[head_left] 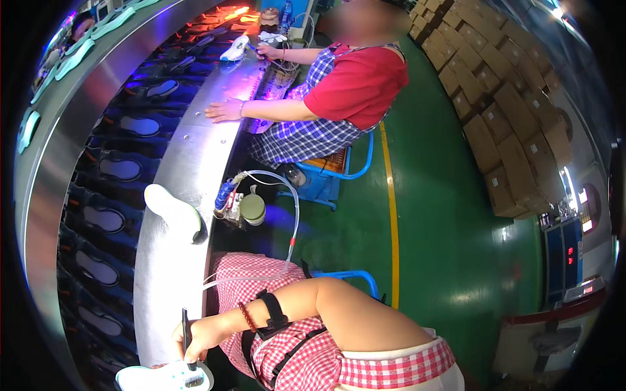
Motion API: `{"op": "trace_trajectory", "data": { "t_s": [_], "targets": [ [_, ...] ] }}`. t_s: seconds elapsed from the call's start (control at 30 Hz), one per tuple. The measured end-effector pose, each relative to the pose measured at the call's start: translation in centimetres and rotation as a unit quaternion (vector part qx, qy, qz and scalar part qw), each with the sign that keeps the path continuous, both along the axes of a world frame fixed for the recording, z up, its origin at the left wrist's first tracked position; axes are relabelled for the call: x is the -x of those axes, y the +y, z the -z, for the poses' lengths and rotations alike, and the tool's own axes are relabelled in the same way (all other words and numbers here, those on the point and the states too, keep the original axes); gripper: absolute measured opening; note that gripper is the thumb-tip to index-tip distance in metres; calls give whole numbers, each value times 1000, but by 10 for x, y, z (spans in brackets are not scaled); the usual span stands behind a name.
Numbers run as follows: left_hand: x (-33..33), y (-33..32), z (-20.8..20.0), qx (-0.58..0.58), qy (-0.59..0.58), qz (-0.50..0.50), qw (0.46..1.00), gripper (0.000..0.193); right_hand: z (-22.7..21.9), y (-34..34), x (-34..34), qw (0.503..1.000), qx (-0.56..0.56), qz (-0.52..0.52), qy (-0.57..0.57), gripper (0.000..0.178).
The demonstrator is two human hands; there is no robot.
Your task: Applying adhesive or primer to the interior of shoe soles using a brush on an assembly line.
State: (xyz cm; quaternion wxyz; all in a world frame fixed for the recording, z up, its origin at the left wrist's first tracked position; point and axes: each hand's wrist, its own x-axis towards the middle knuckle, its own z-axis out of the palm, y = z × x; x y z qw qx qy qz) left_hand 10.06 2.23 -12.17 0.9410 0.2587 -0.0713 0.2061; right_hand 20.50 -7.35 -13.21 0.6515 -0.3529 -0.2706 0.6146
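Observation:
My right hand [201, 337] is closed around the upright handle of a black brush [189, 358]. Its bristle end rests on a white shoe sole [137, 379] with pale blue spots, at the lower left edge of the picture. My left hand does not show plainly; a small skin-toned patch at the sole's upper edge may be a fingertip. Farther up the metal ledge [155, 287] lies another white sole [173, 210], away from my hand.
Left of the ledge, a conveyor [85, 221] carries several soles. A lidded green pot [253, 210] and clear tubing [297, 225] are beside the ledge. A co-worker in a red shirt [352, 85] sits beyond, near a white shoe [235, 49]. Cartons [502, 124] are stacked at right.

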Motion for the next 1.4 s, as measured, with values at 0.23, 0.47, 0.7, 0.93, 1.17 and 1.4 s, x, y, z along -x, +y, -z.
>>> {"op": "trace_trajectory", "data": {
  "t_s": [0.23,0.47,0.7,0.93,1.17,1.4],
  "targets": [
    [8,2,-14,2,-14,-24,1000,65,-10,-9,-11,1000,-18,9,11,15],
    [31,7,-23,-59,-17,-79,995,66,-24,-12,-8,991,-69,44,103,15],
    [15,1,-24,-49,-19,-134,990,57,-40,-7,4,976,-100,113,159,16],
    [19,7,-10,-38,-5,-144,989,50,-33,-8,1,979,-85,96,156,18],
    [4,-17,-29,-133,-64,-146,978,48,-29,-9,1,982,-59,105,145,18],
    [26,8,-17,-21,0,-127,992,47,-28,-5,6,982,-54,102,150,19]
  ]
}}
